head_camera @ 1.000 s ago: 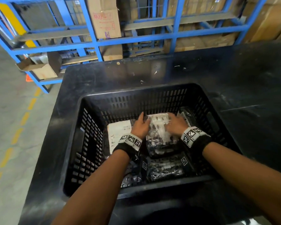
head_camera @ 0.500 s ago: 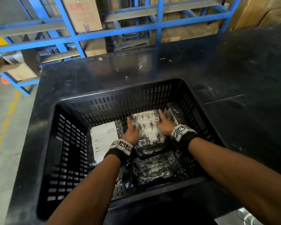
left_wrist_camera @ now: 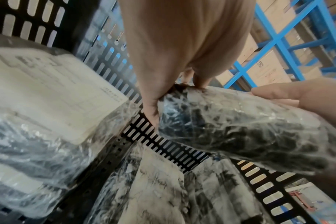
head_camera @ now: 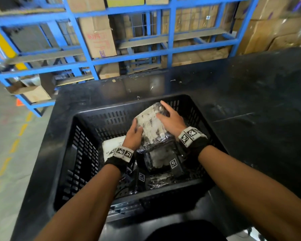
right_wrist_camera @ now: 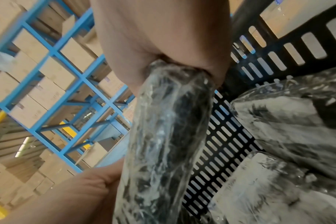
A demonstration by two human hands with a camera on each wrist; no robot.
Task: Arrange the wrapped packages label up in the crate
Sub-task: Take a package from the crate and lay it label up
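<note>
Both hands — left hand (head_camera: 133,136) and right hand (head_camera: 170,119) — clamp the wrapped package (head_camera: 152,125) between them; it has risen off the crate (head_camera: 87,153) floor, tilted. Judging by this, it is mid-flip — other packages (head_camera: 159,160) lie below the hands.

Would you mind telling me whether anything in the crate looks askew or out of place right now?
Only the package gripped by the left hand and right hand: it is lifted and tilted above the crate, not lying flat like the label-up package beside it.
</note>
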